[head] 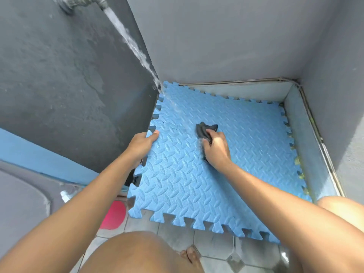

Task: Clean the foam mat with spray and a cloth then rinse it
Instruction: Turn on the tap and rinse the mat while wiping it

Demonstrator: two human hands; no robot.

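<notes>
A blue foam mat [226, 174] with a ridged pattern and jigsaw edges lies on the floor in a corner. Water from a wall tap [82, 1] streams down and lands on the mat's far left part. My left hand [141, 144] grips the mat's left edge, thumb on top. My right hand [215, 148] presses a dark grey cloth [204, 130] onto the middle of the mat. No spray bottle is in clear view.
Grey walls [226, 36] close in on the left, back and right. A raised ledge with a pipe [307, 119] runs along the right wall. A pink object [114, 215] lies on the tiled floor near the mat's left front corner. My knees and a foot [192, 255] are below.
</notes>
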